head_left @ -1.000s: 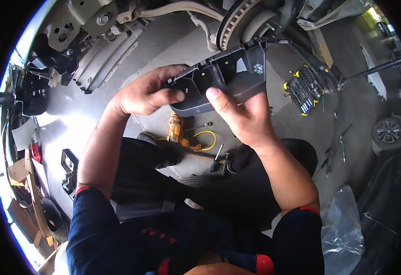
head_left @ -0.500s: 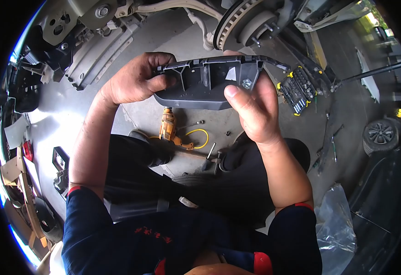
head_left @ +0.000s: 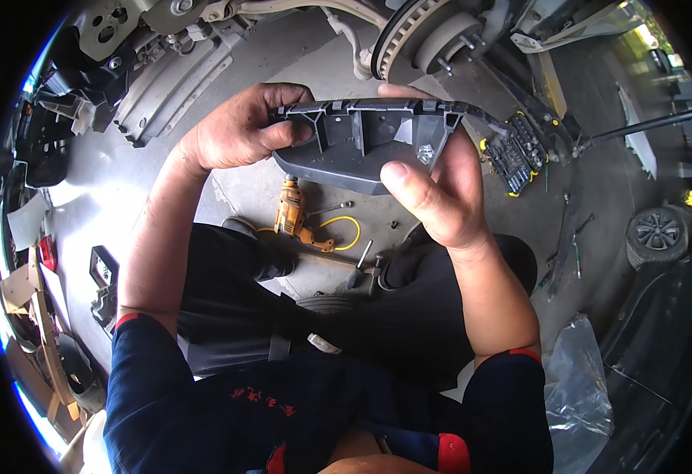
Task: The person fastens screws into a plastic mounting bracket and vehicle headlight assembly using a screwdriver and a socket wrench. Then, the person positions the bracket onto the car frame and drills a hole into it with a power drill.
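Note:
Between my two hands I hold up a black plastic bracket [head_left: 354, 150] with ribs, clips along its top edge and a small white label inside. My left hand [head_left: 243, 130] grips its left end, thumb on the inner side and fingers over the top. At the right end, my right hand [head_left: 441, 186] has its thumb on the lower edge and its fingers behind, partly hidden. A shiny metal or clear piece [head_left: 426, 152] sits in the bracket near my right thumb. Below it on the floor lies a yellow power drill [head_left: 290, 209].
A brake disc [head_left: 409, 39] and suspension parts hang ahead. To the right are an open socket set [head_left: 513, 158], long tools [head_left: 575, 245], a wheel [head_left: 656, 233] and a plastic bag [head_left: 579, 379]. A hammer [head_left: 376, 276] lies between my feet; cardboard [head_left: 45, 347] is at left.
The bracket has tilted slightly, its right side lower, and more of its inner floor shows. My right thumb has shifted a little left and down along it. Both hands keep hold.

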{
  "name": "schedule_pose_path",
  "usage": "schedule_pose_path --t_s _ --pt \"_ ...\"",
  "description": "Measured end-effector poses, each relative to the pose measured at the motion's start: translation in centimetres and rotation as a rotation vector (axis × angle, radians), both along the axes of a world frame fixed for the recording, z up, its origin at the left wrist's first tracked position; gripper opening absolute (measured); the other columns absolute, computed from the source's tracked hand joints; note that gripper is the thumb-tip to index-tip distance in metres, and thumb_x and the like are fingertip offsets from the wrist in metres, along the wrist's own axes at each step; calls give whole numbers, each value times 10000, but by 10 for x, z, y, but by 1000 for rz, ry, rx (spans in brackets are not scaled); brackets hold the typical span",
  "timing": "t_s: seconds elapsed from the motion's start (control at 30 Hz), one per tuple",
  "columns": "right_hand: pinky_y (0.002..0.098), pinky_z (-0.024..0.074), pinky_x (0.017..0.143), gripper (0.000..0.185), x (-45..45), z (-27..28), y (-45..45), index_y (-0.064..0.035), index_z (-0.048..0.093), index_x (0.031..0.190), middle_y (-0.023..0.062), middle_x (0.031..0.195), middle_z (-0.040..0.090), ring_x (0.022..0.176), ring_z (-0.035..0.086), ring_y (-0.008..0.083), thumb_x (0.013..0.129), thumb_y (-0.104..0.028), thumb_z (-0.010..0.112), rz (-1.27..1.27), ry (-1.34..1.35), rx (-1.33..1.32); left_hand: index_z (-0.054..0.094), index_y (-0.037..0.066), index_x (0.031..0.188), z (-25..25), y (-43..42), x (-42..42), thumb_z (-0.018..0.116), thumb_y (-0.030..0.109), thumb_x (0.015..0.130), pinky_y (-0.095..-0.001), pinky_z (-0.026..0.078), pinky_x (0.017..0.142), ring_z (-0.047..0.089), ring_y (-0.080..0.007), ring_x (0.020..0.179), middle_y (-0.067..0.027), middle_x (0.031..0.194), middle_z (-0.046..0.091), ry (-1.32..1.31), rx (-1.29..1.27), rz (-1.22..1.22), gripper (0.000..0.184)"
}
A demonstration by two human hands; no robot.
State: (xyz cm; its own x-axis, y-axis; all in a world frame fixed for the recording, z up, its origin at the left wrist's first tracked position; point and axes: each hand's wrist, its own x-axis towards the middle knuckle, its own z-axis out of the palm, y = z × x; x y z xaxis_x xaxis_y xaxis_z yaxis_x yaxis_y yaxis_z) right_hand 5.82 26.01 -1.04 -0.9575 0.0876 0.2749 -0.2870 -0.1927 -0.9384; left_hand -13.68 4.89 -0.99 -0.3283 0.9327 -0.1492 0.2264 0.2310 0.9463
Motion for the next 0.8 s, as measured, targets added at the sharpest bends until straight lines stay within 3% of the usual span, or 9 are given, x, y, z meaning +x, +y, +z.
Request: schedule_pose_path --t_s 0.17,0.27,0.37,0.4,0.43,0.47,0.57,0.67,0.8 --pt "294 505 978 688 0 0 -1 51 408 1507 97 1204 613 1058 615 139 898 -57 710 -40 89 97 620 26 1008 -17 0 -5 739 605 935 -281 469 730 546 -116 822 -5 891 587 107 152 -20 595" --pt "260 502 924 692 -5 -12 0 20 426 1504 70 1184 584 989 601 116 859 9 676 -97 222 228 606 24 1046 -20 0 -5 694 641 948 -306 495 773 585 -176 853 -59 954 610 482 295 67 630" --pt "260 515 895 641 -5 -11 0 -5 479 1461 73 1205 579 1018 613 117 838 90 597 -145 248 285 602 40 1029 -10 4 1 752 233 901 -355 543 789 661 -282 866 -102 962 650 852 428 147 276" --pt "264 520 899 545 -7 -15 1 1 559 1362 87 1222 573 1041 627 133 834 137 553 -224 278 357 603 43 1020 -9 5 2 753 121 875 -367 554 779 672 -304 854 -104 959 658 975 500 179 223" --pt "294 503 942 476 -9 -18 7 -1 578 1317 103 1220 587 1077 618 165 851 67 641 -272 334 466 603 55 1035 -6 5 4 746 9 760 -392 569 802 691 -323 911 -99 1013 678 1042 538 197 313" --pt "325 485 985 426 -11 -18 11 -3 597 1272 119 1219 600 1112 610 197 867 -3 729 -321 390 575 603 60 1035 -3 6 5 750 3 741 -391 570 798 693 -322 915 -99 1018 681 1100 566 207 333" --pt "286 545 904 383 -13 -11 8 -1 639 1200 113 1243 571 1076 652 174 838 118 685 -303 476 495 610 80 1047 6 3 8 777 -10 665 -381 573 759 701 -310 907 -99 1045 691 1249 622 214 426" --pt "349 513 962 293 -10 -14 7 -30 631 1160 136 1203 629 1075 647 231 886 -28 734 -386 485 549 615 73 1055 18 -1 16 794 14 676 -369 574 722 701 -302 860 -102 1036 694 1350 659 221 423" --pt "357 547 943 314 -6 -18 10 -36 646 1154 148 1171 659 1074 675 246 864 -7 763 -409 516 632 648 61 1037 23 -3 17 797 99 719 -362 572 670 704 -272 817 -106 1014 702 1432 737 220 353"
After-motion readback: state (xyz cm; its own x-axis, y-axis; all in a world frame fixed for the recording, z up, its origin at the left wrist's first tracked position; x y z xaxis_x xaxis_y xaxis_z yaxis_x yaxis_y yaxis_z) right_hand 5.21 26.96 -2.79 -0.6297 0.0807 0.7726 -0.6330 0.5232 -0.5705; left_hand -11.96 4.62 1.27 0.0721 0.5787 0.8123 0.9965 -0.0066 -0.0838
